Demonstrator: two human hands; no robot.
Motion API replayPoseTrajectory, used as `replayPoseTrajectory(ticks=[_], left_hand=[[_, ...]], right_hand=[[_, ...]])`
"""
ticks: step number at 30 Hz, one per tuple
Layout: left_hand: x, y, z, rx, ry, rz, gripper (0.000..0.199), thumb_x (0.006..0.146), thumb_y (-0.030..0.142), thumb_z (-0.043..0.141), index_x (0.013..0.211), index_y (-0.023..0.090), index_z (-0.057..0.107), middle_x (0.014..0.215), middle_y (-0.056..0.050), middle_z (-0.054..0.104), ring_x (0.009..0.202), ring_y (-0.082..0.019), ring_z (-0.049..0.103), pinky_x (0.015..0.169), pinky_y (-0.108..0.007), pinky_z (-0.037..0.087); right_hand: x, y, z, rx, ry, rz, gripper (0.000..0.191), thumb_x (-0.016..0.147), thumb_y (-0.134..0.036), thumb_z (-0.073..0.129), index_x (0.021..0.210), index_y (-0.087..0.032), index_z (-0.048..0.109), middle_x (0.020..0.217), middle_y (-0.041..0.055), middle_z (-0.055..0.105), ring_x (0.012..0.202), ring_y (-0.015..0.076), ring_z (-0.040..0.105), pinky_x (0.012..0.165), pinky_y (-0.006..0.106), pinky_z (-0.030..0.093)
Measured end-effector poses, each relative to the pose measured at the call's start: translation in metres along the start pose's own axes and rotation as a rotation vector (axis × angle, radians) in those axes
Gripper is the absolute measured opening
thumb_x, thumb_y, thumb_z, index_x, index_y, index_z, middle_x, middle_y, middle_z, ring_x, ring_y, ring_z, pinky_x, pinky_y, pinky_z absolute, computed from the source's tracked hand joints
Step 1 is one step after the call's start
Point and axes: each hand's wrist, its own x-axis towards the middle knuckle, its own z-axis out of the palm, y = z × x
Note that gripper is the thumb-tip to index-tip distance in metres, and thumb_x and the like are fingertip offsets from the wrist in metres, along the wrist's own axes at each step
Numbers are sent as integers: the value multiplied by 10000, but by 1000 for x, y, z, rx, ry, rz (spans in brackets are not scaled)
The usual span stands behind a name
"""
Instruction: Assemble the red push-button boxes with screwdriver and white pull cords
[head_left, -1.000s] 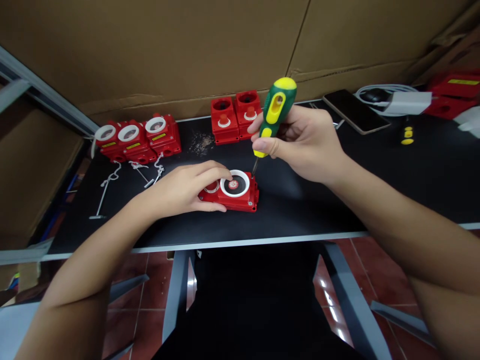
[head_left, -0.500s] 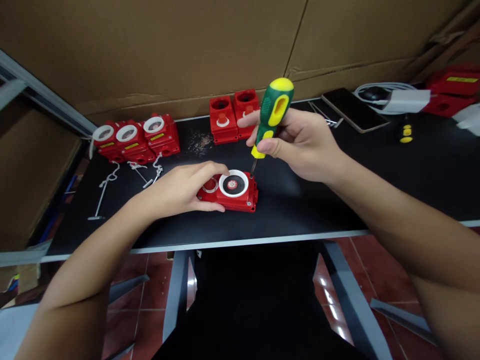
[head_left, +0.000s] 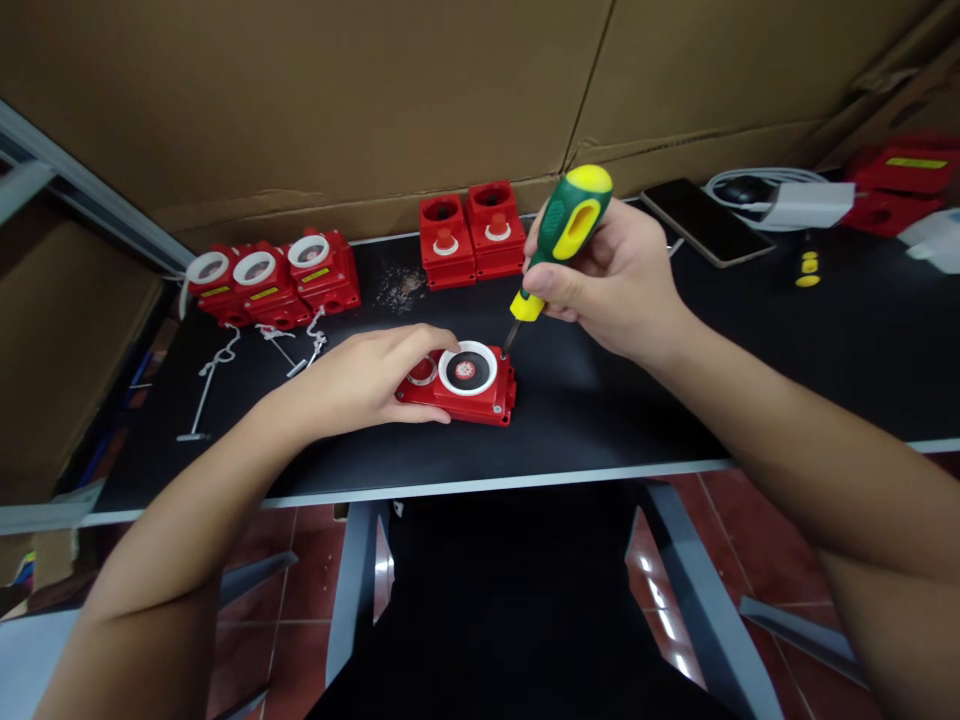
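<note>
A red box (head_left: 480,408) with a white ring and a dark round centre lies flat on the black table, near its front edge. My left hand (head_left: 375,378) grips the box's left end, thumb along the near side and fingers over the top. In my right hand (head_left: 611,275) is a screwdriver (head_left: 564,232) with a green and yellow handle, tilted to the right. Its tip touches the screw at the box's far right corner. Another screw (head_left: 498,408) shows at the near right corner.
Three red boxes with white rings (head_left: 274,275) stand at the back left, T-shaped metal pieces (head_left: 199,400) on cords before them. Two red housings (head_left: 471,240) stand behind the work. A phone (head_left: 705,222), white charger (head_left: 810,204) and more red boxes (head_left: 900,175) lie at the right.
My right hand has shifted slightly right, and the screwdriver's handle leans further right. Its fingers have curled in closer around the handle. The left hand and the box have stayed put.
</note>
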Motion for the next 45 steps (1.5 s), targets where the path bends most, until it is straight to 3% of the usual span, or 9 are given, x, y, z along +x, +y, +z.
replayPoseTrajectory(ticks=[2,7,14,19,22,26,30,40,45], left_hand=[[0,0,0,1,3,4,648,1162,718,825,1576,254,645,1534,-154,852,1266,-324,897,1052,-368,677],[0,0,2,11,1,-1,658,1153,715,839,1578,255,637,1538,-155,851,1269,-329,900,1049,-370,675],[-1,0,3,13,-6,-2,682,1162,771,791,1581,258,627,1541,-157,849,1290,-335,897,1067,-382,677],[-1,1,0,14,-24,-13,668,1178,780,757,1583,267,619,1538,-151,852,1278,-328,900,1066,-382,675],[-1,2,-1,12,-39,-25,663,1164,738,805,1592,266,622,1552,-151,849,1306,-336,893,1089,-390,673],[-1,2,0,24,-36,-14,655,1178,746,778,1588,264,612,1551,-152,848,1307,-337,896,1081,-386,672],[0,2,1,30,-18,11,644,1206,774,711,1574,256,608,1536,-155,852,1283,-329,902,1061,-378,671],[0,4,-2,26,-62,-60,664,1152,729,824,1582,267,617,1574,-154,840,1336,-348,888,1100,-405,678],[-1,2,-1,35,-23,-3,646,1160,690,839,1588,260,617,1548,-153,851,1296,-343,900,1070,-392,682]], right_hand=[[-1,-3,3,31,20,-29,726,681,-733,1195,969,-282,705,914,4,774,793,197,743,617,352,705],[-5,-7,1,7,3,-29,650,757,-705,1168,942,-263,728,755,-41,687,527,123,569,414,304,469],[-5,-11,-7,-51,-119,-27,590,878,-761,1072,1038,-239,849,1040,60,861,564,122,572,502,348,539],[-1,-8,-5,-4,-224,-90,559,974,-759,997,1088,-233,846,1044,65,898,542,95,541,495,312,506],[-1,-7,-4,-9,-184,-33,586,898,-751,1061,1084,-259,801,1017,45,884,636,138,624,502,302,548],[-1,-7,-5,-10,-112,-27,695,706,-671,1198,999,-289,698,975,4,810,787,186,706,687,351,714],[0,-6,-4,-43,-91,-36,689,715,-631,1201,947,-278,657,958,-7,740,879,206,743,808,392,772],[-2,-7,-3,2,-76,9,726,682,-646,1216,899,-288,623,856,-24,742,651,162,661,573,365,686],[-2,-11,-5,18,-134,15,736,752,-695,1174,1194,-256,782,1093,59,882,666,156,694,387,279,498]])
